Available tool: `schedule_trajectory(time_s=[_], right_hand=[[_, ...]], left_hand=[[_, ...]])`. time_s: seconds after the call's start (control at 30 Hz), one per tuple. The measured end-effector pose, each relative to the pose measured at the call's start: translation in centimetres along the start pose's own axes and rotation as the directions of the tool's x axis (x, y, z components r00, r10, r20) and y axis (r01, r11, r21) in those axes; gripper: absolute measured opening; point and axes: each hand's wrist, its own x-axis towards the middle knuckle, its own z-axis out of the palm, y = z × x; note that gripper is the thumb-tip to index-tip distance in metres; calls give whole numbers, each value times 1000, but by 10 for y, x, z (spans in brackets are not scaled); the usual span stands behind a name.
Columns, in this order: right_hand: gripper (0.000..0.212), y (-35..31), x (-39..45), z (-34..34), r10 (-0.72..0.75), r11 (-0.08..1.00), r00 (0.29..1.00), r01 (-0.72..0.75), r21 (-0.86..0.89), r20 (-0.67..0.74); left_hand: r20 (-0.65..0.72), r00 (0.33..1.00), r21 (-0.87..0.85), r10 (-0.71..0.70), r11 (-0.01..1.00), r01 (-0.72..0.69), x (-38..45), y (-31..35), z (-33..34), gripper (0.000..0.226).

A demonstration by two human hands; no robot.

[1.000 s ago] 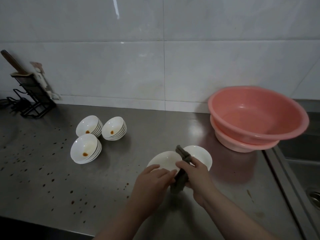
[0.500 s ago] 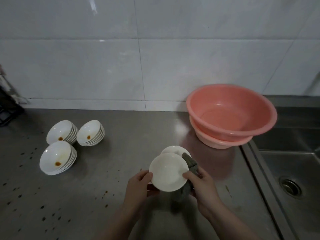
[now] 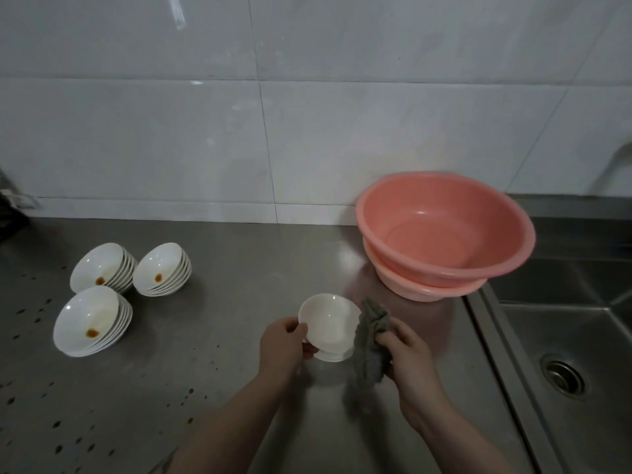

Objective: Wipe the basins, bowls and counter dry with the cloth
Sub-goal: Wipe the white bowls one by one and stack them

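White glazed bowl (image 3: 329, 321) is what's being worked on right now. It's tilted up on edge over the steel counter (image 3: 239, 336), roughly 6 o'clock in the view, with another white bowl (image 3: 333, 355) peeking out underneath it. The left hand (image 3: 282, 343) pinches its rim at the 9 o'clock side, thumb on the inside. The right hand (image 3: 407, 354) has its fingers curled around a bunched grey-green cloth (image 3: 371, 343) pressed against the bowl's 3 o'clock edge.

Handling-wise, I'd guess this thing is light but hard and chippy, and probably slick if wet, so a rim pinch with the other hand backing it through the cloth seems like the sane way to hold it. The cloth is soft and floppy and will wad into the curve easily.

Containers:
- Two pink basins (image 3: 444, 234) nested together at about 2 o'clock, near the sink (image 3: 564, 336). The top one looks empty, can't tell if it's damp.
- Three stacks of white bowls (image 3: 126, 285) over at 9 o'clock. The top bowl of each has a small brown-orange spot in the bottom, sauce maybe.
- The held bowl looks clean inside.

Counter has dark specks scattered across the 7 to 9 o'clock area, so plenty left to wipe, I reckon.
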Motion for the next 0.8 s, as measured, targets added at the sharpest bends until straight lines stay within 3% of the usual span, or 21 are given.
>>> schedule_trajectory(time_s=[0.2, 0.37, 0.5, 0.67, 0.73, 0.8], right_hand=[[37, 12, 3, 15, -138, 972, 988, 149, -181, 67], [41, 24, 7, 19, -238, 916, 971, 233, -328, 25], [35, 38, 10, 15, -202, 916, 978, 174, -361, -43], [34, 44, 12, 14, -217, 921, 974, 183, -344, -64], [34, 44, 12, 14, -239, 909, 969, 202, -364, -58], [35, 45, 9, 18, -275, 882, 961, 242, -404, -25]], left_hand=[[-46, 998, 57, 37, 998, -35, 2, -4, -3, 12], [-44, 998, 68, -48, 996, 51, 2, -10, -4, 35], [104, 958, -77, -266, 959, 274, -2, -20, 1, 33], [170, 939, -313, -298, 888, 338, -9, -24, 11, 29], [199, 935, -309, -293, 886, 344, -9, -27, 10, 30], [208, 938, -203, -276, 926, 318, -8, -28, 3, 36]])
